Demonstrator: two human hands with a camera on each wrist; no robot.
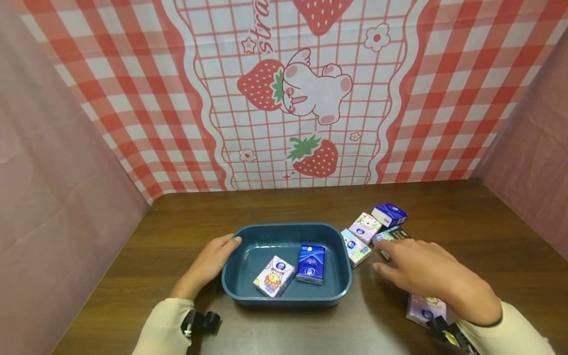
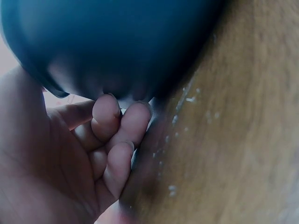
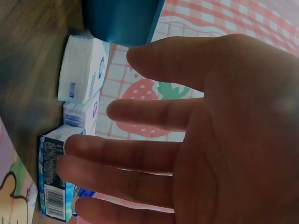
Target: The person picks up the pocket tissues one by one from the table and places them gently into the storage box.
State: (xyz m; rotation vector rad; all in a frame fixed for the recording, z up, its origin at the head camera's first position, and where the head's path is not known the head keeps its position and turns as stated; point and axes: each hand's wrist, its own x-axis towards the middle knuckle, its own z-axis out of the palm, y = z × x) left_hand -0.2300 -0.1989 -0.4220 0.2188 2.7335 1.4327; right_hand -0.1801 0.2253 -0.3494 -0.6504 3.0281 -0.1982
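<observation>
A dark teal plastic basin (image 1: 286, 299) stands on the table, with a white patterned tissue pack (image 1: 274, 277) and a blue tissue pack (image 1: 310, 265) lying in it. My left hand (image 1: 217, 254) grips the basin's left end, thumb over the rim; in the left wrist view its fingers (image 2: 133, 122) curl against the outer wall. To the right, my right hand (image 1: 426, 268) hovers with fingers spread and nothing held. Its fingertips are nearest a black and teal tissue pack (image 1: 392, 234), partly hidden behind them. The right wrist view shows that black and teal pack (image 3: 55, 184) standing beyond the fingers.
Right of the basin lie a pale green tissue pack (image 1: 356, 249), a lilac-and-white pack (image 1: 365, 227) and a blue-topped pack (image 1: 389, 214). A purple pack (image 1: 426, 309) lies beneath my right wrist. Behind the brown table (image 1: 177, 212) hangs a checked strawberry cloth (image 1: 288, 148).
</observation>
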